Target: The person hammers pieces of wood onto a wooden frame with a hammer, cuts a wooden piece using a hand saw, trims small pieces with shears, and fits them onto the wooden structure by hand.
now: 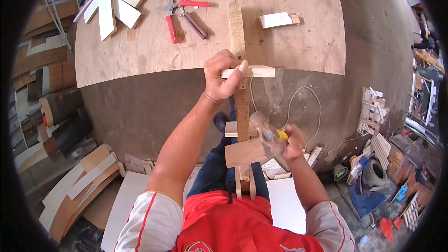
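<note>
My left hand [222, 73] is closed around a short plywood crosspiece [260, 71], with the thumb lying over its top edge. That crosspiece sits against a long wooden bar [237, 28], which runs from the table top back towards my lap. Nearer my body, a second wooden block [245, 152] and a further short piece [231, 129] cross the bar. My right hand [295, 142] grips a hammer with a yellow part on its handle [282, 135]. The hammer head [257, 119] is smeared by motion beside the bar.
On the plywood table [298, 0] lie red-handled pliers or cutters [184, 16], a small white-faced block [277, 20] and several offcuts [114, 11]. Boards [79, 186] are stacked at left. A cord [319, 112] crosses the floor; tools and scraps clutter the right.
</note>
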Motion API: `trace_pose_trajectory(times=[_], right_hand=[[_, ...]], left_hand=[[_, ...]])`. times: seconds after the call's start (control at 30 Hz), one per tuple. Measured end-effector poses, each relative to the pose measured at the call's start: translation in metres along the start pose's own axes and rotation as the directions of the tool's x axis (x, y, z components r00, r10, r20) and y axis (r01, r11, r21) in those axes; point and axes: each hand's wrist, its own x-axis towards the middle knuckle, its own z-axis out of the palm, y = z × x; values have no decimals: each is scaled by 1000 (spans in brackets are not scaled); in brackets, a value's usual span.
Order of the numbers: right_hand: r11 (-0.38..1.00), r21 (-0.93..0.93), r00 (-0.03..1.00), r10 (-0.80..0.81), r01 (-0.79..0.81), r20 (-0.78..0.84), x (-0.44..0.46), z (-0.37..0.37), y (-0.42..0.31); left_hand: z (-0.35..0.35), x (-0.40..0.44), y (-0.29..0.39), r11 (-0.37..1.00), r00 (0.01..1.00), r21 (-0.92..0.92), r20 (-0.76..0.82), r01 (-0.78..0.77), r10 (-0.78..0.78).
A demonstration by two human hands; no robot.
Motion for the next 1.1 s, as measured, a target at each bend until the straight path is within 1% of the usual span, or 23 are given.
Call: trace_pose_trajectory(times=[0.07, 0.1, 0.13, 0.23, 0.33, 0.43, 0.53, 0.63, 0.67, 0.7, 0.77, 0.8, 0.9, 0.93, 0.97, 1.03, 1.07, 1.1], right_hand=[[980, -171, 974, 134, -103, 182, -10, 5, 13], [956, -263, 947, 197, -128, 253, -3, 8, 18], [938, -329, 921, 221, -110, 321, 0, 3, 12], [961, -255, 960, 169, -109, 225, 1, -2, 3], [994, -88, 996, 68, -63, 60, -2, 2, 10], [955, -214, 955, 243, -204, 173, -1, 7, 17], [967, -202, 968, 190, -156, 165, -2, -7, 5], [964, -221, 967, 188, -147, 173, -2, -3, 9], [937, -246, 932, 299, -247, 206, -3, 2, 15], [945, -235, 943, 275, -229, 187, -1, 2, 12], [958, -208, 957, 233, -196, 170, 1, -4, 2], [972, -166, 975, 186, -165, 118, 2, -5, 2], [936, -262, 937, 291, -236, 195, -2, 6, 14], [940, -251, 941, 281, -230, 189, -6, 8, 16], [952, -222, 952, 253, -212, 175, -10, 9, 17], [961, -194, 958, 230, -197, 169, -4, -5, 0], [978, -132, 977, 176, -161, 117, 3, -3, -4], [964, -173, 961, 229, -202, 155, 3, 2, -1]], left_hand=[[-1, -5, 3, 999, 999, 9, 11, 33, -33], [0, 1, 2, 999, 999, 11, 14, 32, -32], [0, 7, 0, 1000, 1000, 11, 13, 9, -9], [0, 4, -1, 1000, 1000, 12, 21, 3, -3], [0, 0, -2, 1000, 1000, 17, 8, 13, -13], [0, 5, -2, 1000, 1000, 7, 21, 7, -7], [-1, -1, -1, 1000, 999, -1, 25, 20, -20], [3, -3, -1, 999, 999, 4, 12, 34, -34], [3, -3, -1, 999, 999, 6, 15, 42, -42], [0, 2, 0, 999, 999, 17, 18, 45, -45], [-2, 6, 1, 1000, 1000, 27, 22, 2, -3], [2, 5, 1, 1000, 999, 15, 29, -14, 13], [1, 2, -1, 997, 997, 39, 36, 63, -64], [1, 4, 0, 1000, 1000, 16, 22, 15, -16], [-4, 7, -2, 999, 1000, 34, 28, -1, 0], [-1, 2, 1, 999, 999, 41, 38, 5, -7], [-1, 2, -1, 999, 999, 38, 35, 3, -5], [-1, 1, -1, 999, 999, 47, 35, 17, -19]])
